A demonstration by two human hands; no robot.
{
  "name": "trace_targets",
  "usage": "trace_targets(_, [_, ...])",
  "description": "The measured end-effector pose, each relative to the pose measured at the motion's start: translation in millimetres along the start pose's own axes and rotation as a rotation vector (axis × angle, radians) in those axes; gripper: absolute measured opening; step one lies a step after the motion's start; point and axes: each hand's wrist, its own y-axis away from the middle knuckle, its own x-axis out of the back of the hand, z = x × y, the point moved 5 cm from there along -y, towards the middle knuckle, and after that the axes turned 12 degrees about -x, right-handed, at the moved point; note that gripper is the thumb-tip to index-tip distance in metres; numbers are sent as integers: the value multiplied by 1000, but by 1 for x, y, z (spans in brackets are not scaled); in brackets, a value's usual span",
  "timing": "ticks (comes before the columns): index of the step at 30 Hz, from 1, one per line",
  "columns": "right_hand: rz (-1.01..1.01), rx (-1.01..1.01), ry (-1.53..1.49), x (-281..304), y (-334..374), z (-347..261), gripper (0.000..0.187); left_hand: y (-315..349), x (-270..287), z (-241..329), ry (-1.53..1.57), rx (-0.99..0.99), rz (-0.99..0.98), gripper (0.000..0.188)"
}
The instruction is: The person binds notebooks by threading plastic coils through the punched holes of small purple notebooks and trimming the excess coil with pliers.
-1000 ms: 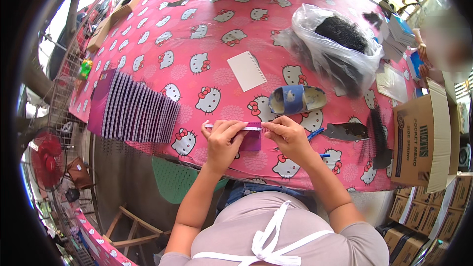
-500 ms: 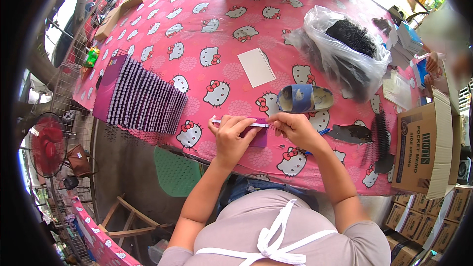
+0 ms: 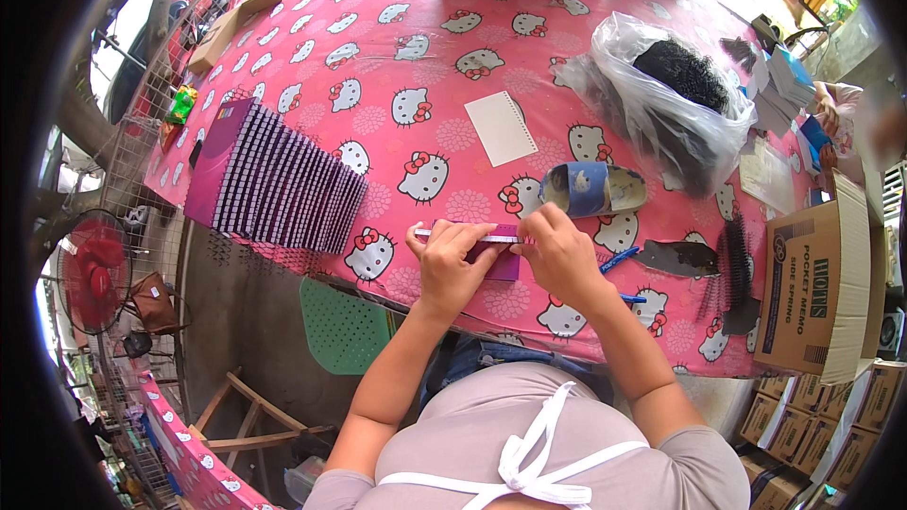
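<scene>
My left hand (image 3: 448,269) is closed around a small purple notebook (image 3: 482,238), held on edge with its white side facing up. Part of a purple cover (image 3: 506,269) shows flat on the table just below it. Pinched together at the notebook's right end are the fingers of my right hand (image 3: 559,250); whatever is between them is too small to make out. Beyond that hand lies a blue patterned slipper (image 3: 593,189). Blue pens (image 3: 619,259) rest beside my right wrist.
Purple spiral notebooks (image 3: 283,179) form a long row at left. A white spiral pad (image 3: 501,128) lies mid-table. Right are a plastic bag of black coils (image 3: 675,76), loose black coils (image 3: 735,260), a dark flat piece (image 3: 678,258) and a carton (image 3: 798,283). Another person's hand (image 3: 827,118) shows far right.
My right hand has turned and drawn closer against the notebook's right end. More of the blue pens shows now. My left hand keeps its hold; the whole view has shifted slightly.
</scene>
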Motion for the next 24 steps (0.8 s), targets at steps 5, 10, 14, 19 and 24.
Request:
trace_targets(5, [5,22,-33,-2,2,0,18,1,0,1,-6,-4,8,25])
trace_targets(10, [-73,35,-36,-6,1,-3,20,4,1,0,-5,-7,15,24])
trace_targets(14, [-6,86,-7,-6,1,-9,20,3,2,2,3,0,14,24])
trace_targets(19, [22,81,-56,-2,-2,-16,17,5,3,3,7,3,32,24])
trace_targets(24, [-90,163,-30,-11,-2,-10,17,8,2,2,16,9,50,25])
